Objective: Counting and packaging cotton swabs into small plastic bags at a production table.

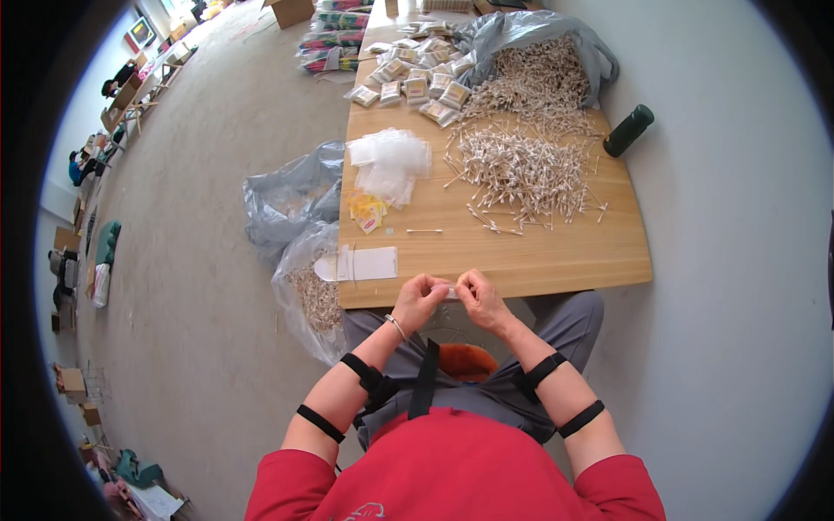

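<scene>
- The person sits at the near edge of a wooden table, both forearms coming up with black straps around them.
- The left hand and right hand meet just at the table's edge, fingertips pinched together on a small clear bag held between them; the bag is tiny and mostly hidden by the fingers, so what is inside it I cannot tell.
- Both hands are closed on that bag, the left with a thin bracelet at the wrist.
- Just beyond the left hand, a white card lies flat on the table near its left edge.
- A little farther on from the grip, a single cotton swab lies by itself, and to its left are a few small yellow packets.
- Beyond those sits a loose heap of empty clear bags.
- Ahead and to the right of the hands spreads a wide pile of cotton swabs, running back into an open grey plastic sack.
- Far beyond the grip, filled packets are scattered in a cluster.
- Off to the far right, a dark green bottle lies beside the table.
- To the left of the hands, below the table's side, hang two plastic sacks, one holding more swabs.
</scene>
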Demonstrator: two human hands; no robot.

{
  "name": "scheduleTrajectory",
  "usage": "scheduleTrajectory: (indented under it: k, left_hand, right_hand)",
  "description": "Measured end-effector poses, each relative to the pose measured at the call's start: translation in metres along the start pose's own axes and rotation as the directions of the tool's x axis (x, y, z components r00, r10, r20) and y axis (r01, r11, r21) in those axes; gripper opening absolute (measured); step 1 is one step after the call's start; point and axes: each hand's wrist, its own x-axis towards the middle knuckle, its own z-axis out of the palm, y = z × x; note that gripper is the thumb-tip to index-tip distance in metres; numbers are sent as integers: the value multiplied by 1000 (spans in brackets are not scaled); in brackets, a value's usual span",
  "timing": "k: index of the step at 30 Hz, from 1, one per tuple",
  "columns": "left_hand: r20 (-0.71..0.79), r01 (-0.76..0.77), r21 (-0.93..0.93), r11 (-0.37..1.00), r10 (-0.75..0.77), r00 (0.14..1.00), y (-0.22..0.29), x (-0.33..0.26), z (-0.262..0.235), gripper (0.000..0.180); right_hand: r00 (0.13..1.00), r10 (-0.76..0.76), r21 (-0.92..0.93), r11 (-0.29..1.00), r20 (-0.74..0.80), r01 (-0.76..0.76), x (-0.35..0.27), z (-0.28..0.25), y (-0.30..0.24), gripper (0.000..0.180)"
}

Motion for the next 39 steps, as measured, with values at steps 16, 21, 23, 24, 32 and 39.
scheduleTrajectory:
  k: [16, 21, 23, 24, 32, 39]
  left_hand:
    - [4, 72, -93, 993, -72, 997, -4, 14, -13, 13]
    - [32, 46, -185, 982, -40, 999, -9, 18, -18, 15]
    - [45, 55, -193, 980, -47, 998, -5, 18, -19, 14]
    - [63, 30, -162, 986, -20, 998, -4, 16, -19, 12]
    - [0, -428, 501, 752, 495, 869, 16, 1, -8, 13]
    - [207, -594, 739, 319, 730, 651, 31, 2, -13, 18]
  right_hand:
    - [973, 175, 422, 878, 153, -225, 20, -2, 12, 6]
    - [953, 218, 416, 862, 213, -290, 27, -1, 19, 6]
    - [959, 193, 366, 894, 207, -259, 28, 0, 12, 6]
    - [973, 168, 322, 922, 161, -213, 22, 0, 8, 8]
    - [950, -309, -161, 940, -39, 299, 11, -5, 1, 7]
    - [884, -466, -395, 805, 43, 444, 10, -12, -12, 13]
